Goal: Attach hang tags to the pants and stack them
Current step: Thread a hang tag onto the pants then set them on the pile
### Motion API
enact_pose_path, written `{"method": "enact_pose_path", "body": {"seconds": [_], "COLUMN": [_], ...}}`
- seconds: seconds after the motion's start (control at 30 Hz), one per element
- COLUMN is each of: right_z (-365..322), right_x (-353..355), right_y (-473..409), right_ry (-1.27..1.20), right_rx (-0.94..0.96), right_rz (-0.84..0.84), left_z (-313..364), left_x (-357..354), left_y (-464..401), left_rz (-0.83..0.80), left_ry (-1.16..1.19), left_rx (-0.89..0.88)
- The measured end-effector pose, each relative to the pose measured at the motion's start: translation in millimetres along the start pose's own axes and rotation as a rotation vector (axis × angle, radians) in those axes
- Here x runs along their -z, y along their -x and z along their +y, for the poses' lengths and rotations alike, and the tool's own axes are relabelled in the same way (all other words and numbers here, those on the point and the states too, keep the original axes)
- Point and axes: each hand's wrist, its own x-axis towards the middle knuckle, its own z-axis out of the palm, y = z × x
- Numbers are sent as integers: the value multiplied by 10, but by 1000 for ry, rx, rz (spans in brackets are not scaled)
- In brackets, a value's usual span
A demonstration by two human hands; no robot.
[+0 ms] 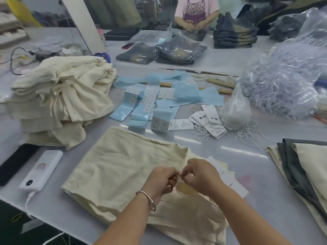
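The cream pants lie folded flat on the worktop right in front of me, a fine-ribbed weave, pale and slightly creased, with the waist end bunched under my wrists. My left hand and right hand meet over them, each grip pinching the thin string between fingertips. White hang tags stick out from beneath my right hand, resting on the fabric's edge.

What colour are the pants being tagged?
Cream, a pale off-white; the pants show clearly in the head view.
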Motion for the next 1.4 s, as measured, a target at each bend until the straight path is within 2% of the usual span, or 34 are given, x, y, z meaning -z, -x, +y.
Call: {"method": "enact_pose_path", "body": {"seconds": [0.1,0.2,0.43,0.57,0.73,0.93,1.03,1.13,1.23,1.3,1.4], "right_z": [33,43,-2,-7,-2,59,167,400,607,655,685], "right_x": [-9,-27,-128,-125,-142,-139,-46,130,179,125,54], "right_y": [-3,21,-12,2,22,-6,15,20,51,70,84], "right_ry": [-128,-340,-349,-397,-433,-377,-477,-412,-332,-312,-200], "right_rx": [-51,-145,-220,-246,-230,-158,-108,-208,-311,-316,-302], "right_rz": [36,79,38,38,77,86,238,449,407,337,320], "left_z": [-34,-76,-130,-140,-159,-167,-155,-62,32,58,65], "left_x": [54,98,107,88,92,111,155,199,188,154,85], "left_y": [12,14,-32,-23,-42,-46,-77,-79,-44,-27,-28], "left_rz": [-7,18,91,115,94,73,126,128,40,-20,-67], "left_ry": [29,-112,-351,-421,-389,-411,-334,-88,132,192,207], "left_rx": [-60,-177,-446,-436,-345,-395,-336,-261,-216,-198,-195]}}
